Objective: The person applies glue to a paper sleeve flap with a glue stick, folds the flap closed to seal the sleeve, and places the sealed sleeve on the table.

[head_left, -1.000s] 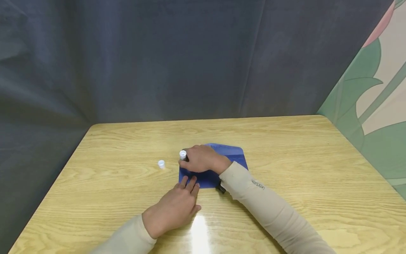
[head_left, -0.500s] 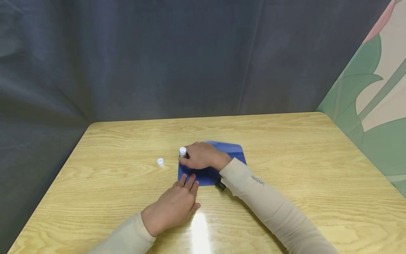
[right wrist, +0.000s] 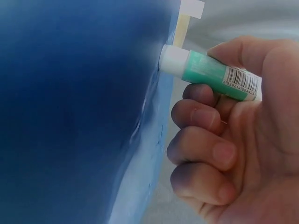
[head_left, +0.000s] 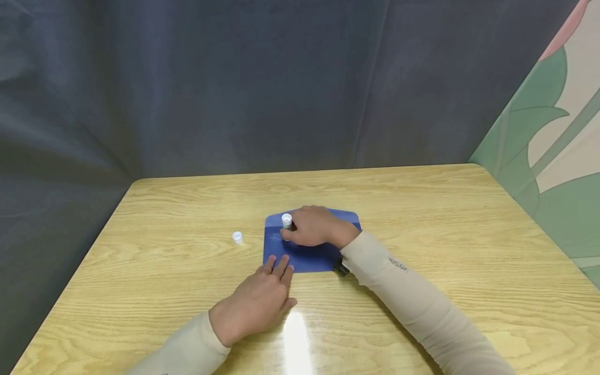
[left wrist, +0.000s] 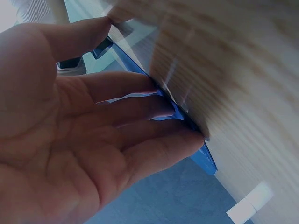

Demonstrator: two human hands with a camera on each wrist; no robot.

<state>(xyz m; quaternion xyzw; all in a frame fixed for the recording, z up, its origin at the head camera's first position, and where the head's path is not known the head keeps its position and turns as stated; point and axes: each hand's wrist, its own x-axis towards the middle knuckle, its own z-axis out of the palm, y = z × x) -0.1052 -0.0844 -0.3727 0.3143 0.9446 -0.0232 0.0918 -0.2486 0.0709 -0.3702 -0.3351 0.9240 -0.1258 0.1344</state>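
Note:
A blue envelope (head_left: 304,260) lies on the table, its lighter flap spread toward the far side. My right hand (head_left: 313,226) grips a glue stick (head_left: 287,221) upright over the envelope. In the right wrist view the glue stick (right wrist: 210,72) has a green label with a barcode, and its white end touches the blue surface near the flap fold. Whitish smears show along that fold. My left hand (head_left: 258,302) rests with straight, spread fingertips on the envelope's near left edge. A small white cap (head_left: 237,238) stands on the table left of the envelope.
The wooden table (head_left: 164,250) reaches back to a dark curtain (head_left: 281,88). A wall with painted leaves (head_left: 539,130) stands on the right. A black wrist device (head_left: 342,267) hangs under the right sleeve.
My right hand has moved the glue stick rightward along the envelope, away from its left edge, baring the flap's left part. The left hand and the cap have stayed in place.

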